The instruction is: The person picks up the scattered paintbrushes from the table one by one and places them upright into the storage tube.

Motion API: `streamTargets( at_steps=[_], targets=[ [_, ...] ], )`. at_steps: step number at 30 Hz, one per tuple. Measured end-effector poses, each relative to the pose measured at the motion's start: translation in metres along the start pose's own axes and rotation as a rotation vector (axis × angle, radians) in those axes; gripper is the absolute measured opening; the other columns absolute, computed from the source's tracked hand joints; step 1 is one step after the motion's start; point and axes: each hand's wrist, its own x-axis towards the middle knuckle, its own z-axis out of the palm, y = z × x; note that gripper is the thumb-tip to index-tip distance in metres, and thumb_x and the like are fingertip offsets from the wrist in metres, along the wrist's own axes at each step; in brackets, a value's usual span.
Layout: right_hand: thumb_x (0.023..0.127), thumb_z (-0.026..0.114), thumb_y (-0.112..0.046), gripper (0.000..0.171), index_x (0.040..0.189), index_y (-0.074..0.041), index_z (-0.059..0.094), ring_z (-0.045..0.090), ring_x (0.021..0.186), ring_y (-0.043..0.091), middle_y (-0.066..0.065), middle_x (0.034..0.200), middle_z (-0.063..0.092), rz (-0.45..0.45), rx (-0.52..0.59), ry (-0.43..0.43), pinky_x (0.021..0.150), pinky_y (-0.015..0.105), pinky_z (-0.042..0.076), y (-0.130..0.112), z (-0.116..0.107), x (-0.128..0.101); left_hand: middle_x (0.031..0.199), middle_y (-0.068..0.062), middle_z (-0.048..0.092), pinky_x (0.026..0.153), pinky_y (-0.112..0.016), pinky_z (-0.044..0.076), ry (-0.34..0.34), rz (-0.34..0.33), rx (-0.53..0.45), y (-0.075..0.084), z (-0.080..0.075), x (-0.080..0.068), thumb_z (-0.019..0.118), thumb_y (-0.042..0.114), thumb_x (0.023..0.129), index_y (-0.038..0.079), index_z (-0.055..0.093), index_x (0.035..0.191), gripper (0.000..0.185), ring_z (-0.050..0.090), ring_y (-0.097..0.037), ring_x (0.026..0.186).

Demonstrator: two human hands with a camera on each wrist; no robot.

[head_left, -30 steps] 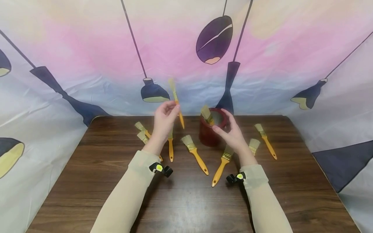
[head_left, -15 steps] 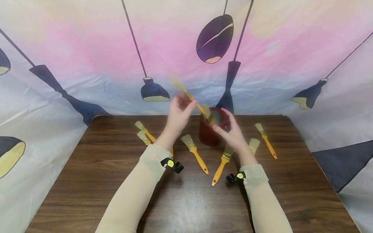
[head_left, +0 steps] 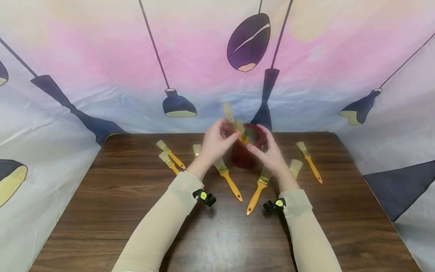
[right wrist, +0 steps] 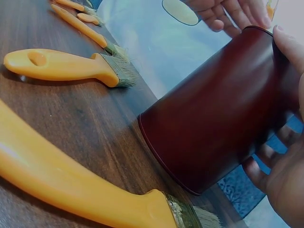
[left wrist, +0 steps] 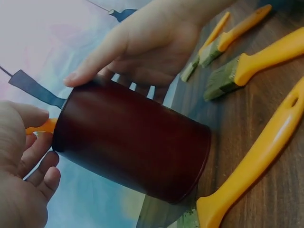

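Meanwhile, the left hand (head_left: 215, 144) pinched a yellow-handled brush (head_left: 231, 120) by its handle, bristles up, right at the mouth of the dark red cup (head_left: 242, 155), where another brush (head_left: 241, 130) already stood. The right hand (head_left: 268, 153) curled round the cup's far side, holding it upright near the back of the wooden table (head_left: 217, 234). Several loose brushes (head_left: 229, 179) lay around it.

Your left hand (head_left: 217, 141) carried its paintbrush (head_left: 229, 115) rightward from above the bench to the dark red cup (head_left: 245, 151), tipping the handle down into the cup's mouth.
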Motion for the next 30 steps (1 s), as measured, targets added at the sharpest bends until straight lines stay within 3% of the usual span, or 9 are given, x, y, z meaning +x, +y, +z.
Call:
streamTargets(
  at_steps=[7, 18, 26, 30],
  targets=[
    [0.102, 0.079, -0.027, 0.083, 0.171, -0.028, 0.032, 0.039, 0.157, 0.029, 0.007, 0.172, 0.039, -0.015, -0.012, 0.000, 0.129, 0.057, 0.030, 0.000, 0.000, 0.000, 0.109, -0.004, 0.073, 0.089, -0.040, 0.060, -0.032, -0.020, 0.050, -0.002, 0.000, -0.004, 0.081, 0.027, 0.100, 0.010, 0.065, 0.119, 0.030, 0.070, -0.020, 0.098],
    [0.103, 0.079, -0.025, 0.083, 0.171, -0.028, 0.032, 0.042, 0.155, 0.027, 0.006, 0.171, 0.039, -0.005, 0.024, -0.009, 0.128, 0.055, 0.034, 0.001, 0.001, 0.001, 0.109, -0.002, 0.074, 0.094, -0.040, 0.060, -0.027, -0.066, 0.023, 0.002, -0.002, -0.007, 0.092, 0.032, 0.091, 0.010, 0.067, 0.137, 0.056, 0.070, -0.020, 0.103],
    [0.102, 0.080, -0.026, 0.084, 0.171, -0.028, 0.032, 0.043, 0.154, 0.028, 0.006, 0.171, 0.039, 0.007, 0.036, -0.011, 0.128, 0.056, 0.033, -0.001, 0.001, 0.000, 0.110, 0.000, 0.071, 0.091, -0.038, 0.060, -0.040, -0.083, -0.016, 0.001, -0.001, -0.010, 0.092, 0.036, 0.089, 0.015, 0.067, 0.137, 0.058, 0.068, -0.017, 0.104],
    [0.102, 0.080, -0.025, 0.085, 0.171, -0.027, 0.032, 0.050, 0.145, 0.032, 0.006, 0.168, 0.042, -0.002, 0.036, -0.011, 0.129, 0.056, 0.032, -0.001, 0.001, 0.000, 0.110, -0.001, 0.072, 0.091, -0.040, 0.060, -0.030, -0.070, -0.020, 0.001, 0.000, -0.011, 0.091, 0.037, 0.091, 0.015, 0.068, 0.135, 0.055, 0.069, -0.018, 0.103]
  ],
)
